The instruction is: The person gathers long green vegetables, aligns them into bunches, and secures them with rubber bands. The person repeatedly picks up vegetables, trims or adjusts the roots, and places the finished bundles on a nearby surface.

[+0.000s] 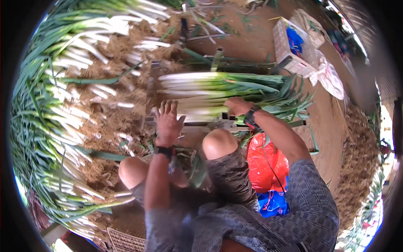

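Observation:
A row of trimmed leeks [197,84] lies across a low metal frame [147,90] in front of my knees, white ends to the left and green leaves to the right. My left hand [168,126] is open by the white ends, fingers spread and palm down. Further right, my right hand [239,106] is closed at the near side of the row, where the stalks turn green. It appears to grip leeks there, though its fingertips are partly hidden. The nearest white stalks are smeared by motion.
Heaped leeks with brown roots [54,138] fill the left side. A white crate [282,46] holding something blue stands at the back right. Beside my right leg is a red plastic bag [266,161] above a blue one [273,203]. A crate [126,240] sits at the lower left.

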A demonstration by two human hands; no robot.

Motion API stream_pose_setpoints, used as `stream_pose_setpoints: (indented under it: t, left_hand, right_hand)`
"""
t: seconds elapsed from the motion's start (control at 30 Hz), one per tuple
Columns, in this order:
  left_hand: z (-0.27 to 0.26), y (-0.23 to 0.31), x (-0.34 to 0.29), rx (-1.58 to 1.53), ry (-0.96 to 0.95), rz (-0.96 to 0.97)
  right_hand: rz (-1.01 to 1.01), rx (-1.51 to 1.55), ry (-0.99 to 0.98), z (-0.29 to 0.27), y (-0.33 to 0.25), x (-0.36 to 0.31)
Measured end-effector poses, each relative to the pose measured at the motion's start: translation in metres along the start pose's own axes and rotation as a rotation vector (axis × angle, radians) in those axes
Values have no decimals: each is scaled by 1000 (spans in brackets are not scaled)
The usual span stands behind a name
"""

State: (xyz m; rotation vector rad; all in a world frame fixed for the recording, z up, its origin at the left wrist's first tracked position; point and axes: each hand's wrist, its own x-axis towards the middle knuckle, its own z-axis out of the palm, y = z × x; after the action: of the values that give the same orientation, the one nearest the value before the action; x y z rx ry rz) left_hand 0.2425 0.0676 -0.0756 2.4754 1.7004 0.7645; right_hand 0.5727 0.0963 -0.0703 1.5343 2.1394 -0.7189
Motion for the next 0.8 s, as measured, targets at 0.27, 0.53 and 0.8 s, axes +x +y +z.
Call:
stream_pose_setpoints:
  t: [0.27,0.53,0.8]
  left_hand:
    - [10,-70,16,-78,-573,-6]
    - [7,-77,22,-96,-613,-7]
    - [13,-64,21,-54,-666,47]
  right_hand:
    - [-182,32,210,-16,-3,-23]
    - [-157,123,38,-43,-7,-86]
    - [-84,103,277,24,21,-93]
